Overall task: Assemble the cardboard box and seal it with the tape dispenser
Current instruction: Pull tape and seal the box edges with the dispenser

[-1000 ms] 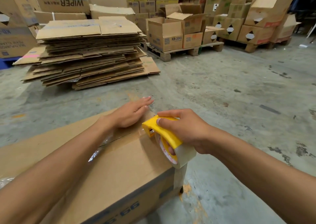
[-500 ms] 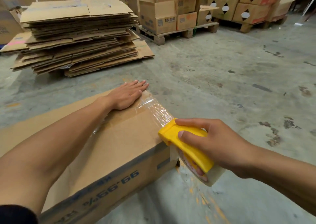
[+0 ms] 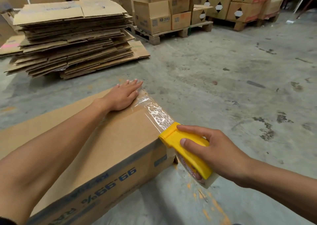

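A brown cardboard box [image 3: 109,139] with blue print on its side lies on the concrete floor in front of me. My left hand [image 3: 123,96] presses flat on the box's top near its far right corner, fingers straight. My right hand [image 3: 211,149] grips the yellow tape dispenser [image 3: 187,149] at the box's near right corner. A strip of clear tape [image 3: 154,111] runs along the top's right edge from my left fingertips to the dispenser's blade. The tape roll shows below the yellow handle.
A tall stack of flattened cardboard sheets [image 3: 73,36] lies on the floor to the back left. Wooden pallets [image 3: 171,34] loaded with assembled boxes stand behind. Stained concrete floor [image 3: 223,87] stretches to the right.
My right hand has pulled the dispenser from beside my left hand back toward me along the box's right edge, drawing out a strip of tape. My left hand stays flat on the box.
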Motion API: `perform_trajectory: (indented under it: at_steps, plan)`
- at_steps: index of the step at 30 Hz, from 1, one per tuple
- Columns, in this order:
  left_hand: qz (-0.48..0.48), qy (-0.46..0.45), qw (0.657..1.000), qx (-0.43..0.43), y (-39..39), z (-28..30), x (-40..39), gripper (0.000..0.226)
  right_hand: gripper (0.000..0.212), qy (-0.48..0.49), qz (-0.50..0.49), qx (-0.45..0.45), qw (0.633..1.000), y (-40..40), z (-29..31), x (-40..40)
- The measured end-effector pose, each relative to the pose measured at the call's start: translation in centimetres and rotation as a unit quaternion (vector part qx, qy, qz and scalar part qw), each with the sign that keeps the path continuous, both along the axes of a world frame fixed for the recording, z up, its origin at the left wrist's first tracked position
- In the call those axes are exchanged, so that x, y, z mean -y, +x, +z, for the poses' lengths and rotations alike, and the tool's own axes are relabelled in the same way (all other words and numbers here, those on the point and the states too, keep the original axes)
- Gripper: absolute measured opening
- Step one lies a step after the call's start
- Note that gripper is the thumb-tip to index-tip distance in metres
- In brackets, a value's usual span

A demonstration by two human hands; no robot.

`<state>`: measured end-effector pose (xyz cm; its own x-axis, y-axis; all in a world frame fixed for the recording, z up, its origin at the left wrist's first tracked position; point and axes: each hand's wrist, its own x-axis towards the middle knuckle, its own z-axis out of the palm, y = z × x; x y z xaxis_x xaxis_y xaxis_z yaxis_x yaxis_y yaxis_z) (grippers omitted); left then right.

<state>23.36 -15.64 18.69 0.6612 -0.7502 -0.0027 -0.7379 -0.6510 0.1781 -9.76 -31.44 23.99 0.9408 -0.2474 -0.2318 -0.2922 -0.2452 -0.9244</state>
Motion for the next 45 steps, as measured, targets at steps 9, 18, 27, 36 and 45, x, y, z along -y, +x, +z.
perform_trajectory:
  at_steps: [9, 18, 27, 36, 45]
  plan:
    - [-0.201, -0.007, 0.979, -0.041, -5.6, 0.0, 3.8, 0.050, 0.030, 0.008, 0.007, 0.055, 0.998, 3.7, -1.0, 0.2]
    - [-0.128, -0.049, 0.990, -0.017, -3.1, -0.4, 3.2, 0.040, 0.032, 0.093, -0.012, 0.045, 0.995, 8.6, 0.1, 0.3]
    - [-0.144, -0.060, 0.988, 0.009, -3.0, -0.6, 3.7, 0.041, 0.034, 0.102, -0.003, 0.052, 0.993, 7.1, 0.8, 0.8]
    - [-0.142, -0.019, 0.989, 0.025, -3.2, -0.7, 3.8, 0.055, 0.034, 0.065, -0.026, 0.079, 0.994, 5.1, -3.9, 0.0]
    - [-0.165, 0.004, 0.986, 0.024, -3.6, -0.3, 3.7, 0.048, 0.026, 0.178, -0.058, 0.073, 0.980, 5.3, -5.1, 1.4]
